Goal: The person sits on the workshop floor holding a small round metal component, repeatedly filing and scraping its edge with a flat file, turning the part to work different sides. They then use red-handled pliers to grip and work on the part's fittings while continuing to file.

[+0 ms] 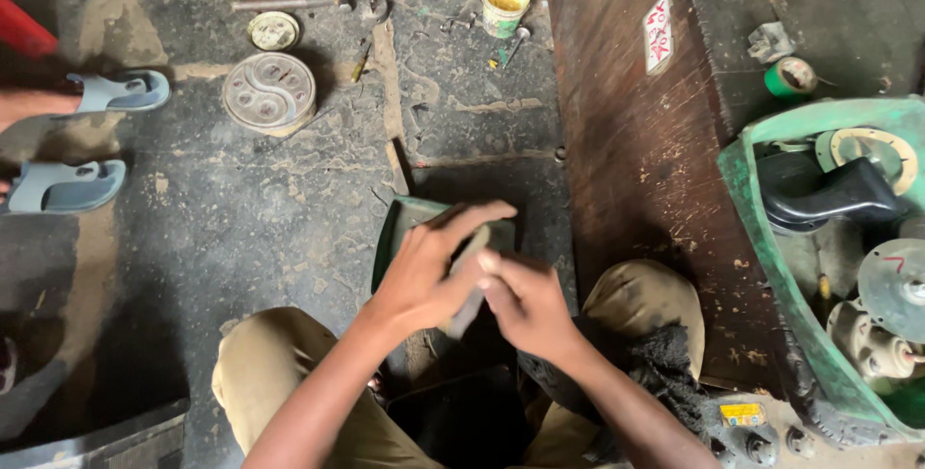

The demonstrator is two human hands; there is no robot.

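sticker (658, 33) | white, red marks | on wooden board (636, 142)

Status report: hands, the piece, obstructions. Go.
Left hand and right hand both grip grey flat piece. Held above green tray. Nothing obstructing.

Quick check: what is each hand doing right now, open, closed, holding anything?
Left hand: closed around a flat grey piece, over the green tray.
Right hand: closed, fingers gripping the same grey piece.

Grey, flat, elongated piece (469, 281), tilted near-upright, mostly covered. Beneath it a green metal casing (403, 228), open-sided, on the floor (241, 219).
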